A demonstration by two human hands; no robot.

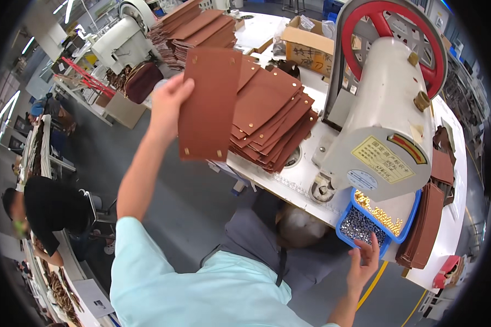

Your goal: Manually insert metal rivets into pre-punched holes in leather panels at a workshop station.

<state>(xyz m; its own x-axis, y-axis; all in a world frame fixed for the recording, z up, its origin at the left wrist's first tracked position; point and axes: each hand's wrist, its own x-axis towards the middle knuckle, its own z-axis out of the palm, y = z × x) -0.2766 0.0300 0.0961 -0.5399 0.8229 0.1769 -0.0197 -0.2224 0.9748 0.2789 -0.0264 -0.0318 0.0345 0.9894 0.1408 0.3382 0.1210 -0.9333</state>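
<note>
My left hand (167, 104) grips a flat brown leather panel (209, 106) by its left edge and holds it upright. Small gold-coloured rivets sit near the panel's corners. Beside it on the white table lies a fanned pile of similar brown panels (274, 111), several with gold rivets too. My right hand (365, 265) is just below a blue tray (385, 252), fingers apart, with nothing visible in them. The tray holds small silver-grey metal pieces (360, 222). Behind that, another blue-rimmed tray contains gold rivets (386, 217).
A large cream machine (384, 117) with a red handwheel (432, 82) stands over the trays. More brown panels (423, 226) are stacked right of them. At the back are tall brown stacks (193, 27) and a cardboard box (309, 49). A person in black (54, 210) sits far left.
</note>
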